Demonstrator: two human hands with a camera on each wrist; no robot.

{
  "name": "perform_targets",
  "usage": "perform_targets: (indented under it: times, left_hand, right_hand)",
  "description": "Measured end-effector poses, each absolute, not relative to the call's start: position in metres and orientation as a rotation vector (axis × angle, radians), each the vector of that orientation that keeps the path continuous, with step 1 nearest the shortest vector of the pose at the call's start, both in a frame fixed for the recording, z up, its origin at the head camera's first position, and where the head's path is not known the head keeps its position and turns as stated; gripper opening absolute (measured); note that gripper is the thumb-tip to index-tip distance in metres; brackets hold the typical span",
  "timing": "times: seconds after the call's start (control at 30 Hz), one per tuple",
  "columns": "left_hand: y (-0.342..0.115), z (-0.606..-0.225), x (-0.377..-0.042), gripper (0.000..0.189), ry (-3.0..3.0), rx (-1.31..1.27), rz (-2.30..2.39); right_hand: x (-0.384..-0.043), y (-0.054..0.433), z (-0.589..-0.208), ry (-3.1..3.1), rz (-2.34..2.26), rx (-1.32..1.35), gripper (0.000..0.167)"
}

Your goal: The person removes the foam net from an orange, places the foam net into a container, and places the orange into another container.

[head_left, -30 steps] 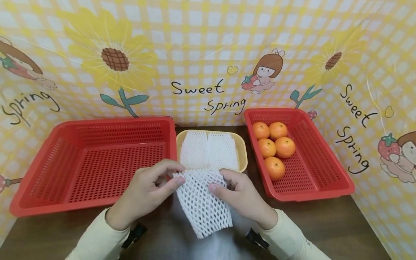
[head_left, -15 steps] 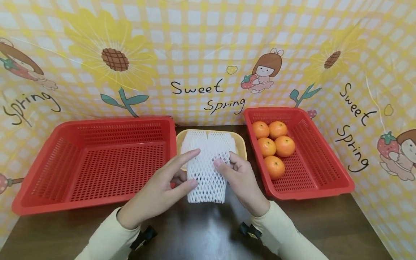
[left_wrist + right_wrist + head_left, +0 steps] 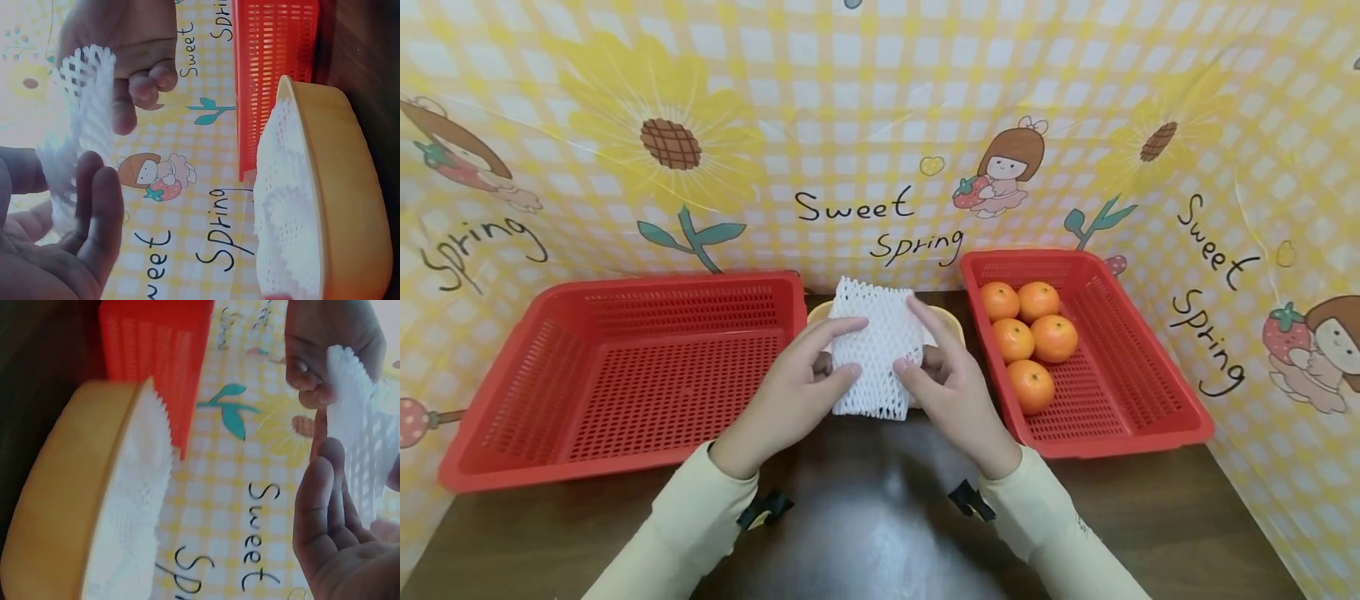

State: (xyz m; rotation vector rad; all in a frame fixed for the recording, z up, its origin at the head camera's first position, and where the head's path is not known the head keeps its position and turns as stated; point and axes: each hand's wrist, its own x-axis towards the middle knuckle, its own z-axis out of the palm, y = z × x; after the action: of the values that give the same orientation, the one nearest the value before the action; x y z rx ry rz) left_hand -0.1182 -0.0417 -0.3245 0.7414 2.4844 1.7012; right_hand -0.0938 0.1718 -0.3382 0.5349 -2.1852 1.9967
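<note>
A white foam net sleeve (image 3: pixel 880 354) is held up flat between both hands, in front of a yellow tray (image 3: pixel 347 187). My left hand (image 3: pixel 793 383) pinches its left edge, thumb on the near face and the other fingers partly behind. On the opposite edge, my right hand (image 3: pixel 955 387) pinches it likewise, its index finger reaching up along the side. Both wrist views show the sleeve raised above the tray. More white foam nets (image 3: pixel 287 206) fill that tray, mostly hidden behind the held sleeve in the head view.
To the left stands a large red basket (image 3: pixel 662 375) with nothing in it. A second red basket (image 3: pixel 1120 408) at the right contains several oranges (image 3: pixel 1030 387). A yellow checked cloth (image 3: pixel 850 108) hangs behind, and everything stands on a dark wooden table (image 3: pixel 865 517).
The foam sleeve has risen away from me, from the near table to in front of the tray. Both hands have gone with it, and the left now pinches its side edge.
</note>
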Motion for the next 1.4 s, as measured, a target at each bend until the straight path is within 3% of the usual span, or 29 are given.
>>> perform_targets:
  times: [0.13,0.37,0.6,0.83,1.2,1.4]
  left_hand:
    - [-0.030,-0.331,-0.129,0.056,2.527,0.679,1.600]
    - [-0.004,-0.342,-0.143,0.066,2.676,0.592,1.289]
    - [0.023,-0.362,-0.153,0.066,2.768,0.438,1.123]
    - [0.044,-0.377,-0.161,0.065,2.984,0.461,0.956]
    - [0.060,-0.353,-0.151,0.056,3.296,0.556,0.936]
    - [0.063,-0.365,-0.168,0.046,3.270,0.483,0.576]
  right_hand:
    - [-0.101,0.178,-0.346,-2.287,1.839,0.478,0.067]
    - [-0.118,0.191,-0.354,-2.538,1.553,0.217,0.038]
    - [-0.127,0.194,-0.371,-2.658,1.185,0.014,0.038]
    - [-0.142,0.187,-0.384,-2.728,0.938,0.083,0.041]
    - [-0.145,0.189,-0.366,-2.712,1.036,0.006,0.043]
    - [-0.154,0.188,-0.378,-2.724,0.817,0.003,0.034]
